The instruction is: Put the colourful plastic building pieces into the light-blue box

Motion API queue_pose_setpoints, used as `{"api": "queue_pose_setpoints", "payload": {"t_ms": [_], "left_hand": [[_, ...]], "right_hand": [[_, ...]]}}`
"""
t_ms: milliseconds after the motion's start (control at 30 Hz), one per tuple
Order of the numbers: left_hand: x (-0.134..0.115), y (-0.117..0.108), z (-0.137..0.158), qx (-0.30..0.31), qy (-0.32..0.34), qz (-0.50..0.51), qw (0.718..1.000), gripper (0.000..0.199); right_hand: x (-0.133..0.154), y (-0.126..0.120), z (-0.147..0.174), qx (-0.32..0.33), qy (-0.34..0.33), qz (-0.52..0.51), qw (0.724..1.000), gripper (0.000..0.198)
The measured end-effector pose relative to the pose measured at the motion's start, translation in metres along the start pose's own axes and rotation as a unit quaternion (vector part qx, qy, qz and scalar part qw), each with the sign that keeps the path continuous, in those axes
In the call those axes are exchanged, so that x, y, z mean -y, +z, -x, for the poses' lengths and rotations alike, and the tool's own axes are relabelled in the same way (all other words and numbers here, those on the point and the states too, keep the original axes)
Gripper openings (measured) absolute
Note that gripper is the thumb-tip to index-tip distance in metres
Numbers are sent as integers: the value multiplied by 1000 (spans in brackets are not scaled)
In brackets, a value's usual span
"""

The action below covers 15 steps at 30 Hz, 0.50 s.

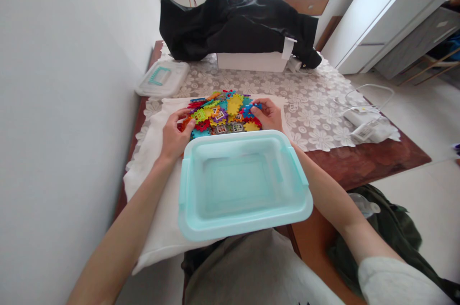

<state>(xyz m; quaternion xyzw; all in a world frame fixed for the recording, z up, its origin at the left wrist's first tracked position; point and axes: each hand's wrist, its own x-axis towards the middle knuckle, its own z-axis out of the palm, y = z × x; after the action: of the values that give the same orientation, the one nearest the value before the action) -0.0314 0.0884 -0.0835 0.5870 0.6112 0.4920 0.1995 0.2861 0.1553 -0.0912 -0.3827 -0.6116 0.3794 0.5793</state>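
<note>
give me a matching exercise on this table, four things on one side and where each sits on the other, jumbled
Things:
1. tub
2. blocks
3. lid
4. black cloth

Places:
a. far end, draped over a white box
b. between left hand and right hand
c. nearest edge, empty
d. far left, by the wall

Pairs: 1-c, 2-b, 3-d, 4-a
</note>
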Motion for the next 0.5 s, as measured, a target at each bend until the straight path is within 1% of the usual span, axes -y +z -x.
{"api": "queue_pose_setpoints", "payload": {"t_ms": [67,167,233,267,333,433,500], "left_hand": [[1,0,0,4,5,-1,1000,46],[2,0,0,10,11,-9,1000,46],[2,0,0,12,11,-11,1000,46],[2,0,0,13,10,-12,1000,45],[2,0,0,16,10,-16,1000,44],[1,-1,1,21,10,-25,999,42],[-1,-3,1,24,13,-28,999,42]], "right_hand": [[-3,2,0,4,18,-17,1000,66],[-4,-1,-3,-21,20,-59,998,66],[1,-6,-6,-33,17,-87,996,64],[5,-9,-8,-29,18,-94,995,62],[18,-16,-8,-8,23,-96,995,59],[41,-24,-5,26,29,-101,994,65],[54,-27,-1,74,29,-132,988,67]]}}
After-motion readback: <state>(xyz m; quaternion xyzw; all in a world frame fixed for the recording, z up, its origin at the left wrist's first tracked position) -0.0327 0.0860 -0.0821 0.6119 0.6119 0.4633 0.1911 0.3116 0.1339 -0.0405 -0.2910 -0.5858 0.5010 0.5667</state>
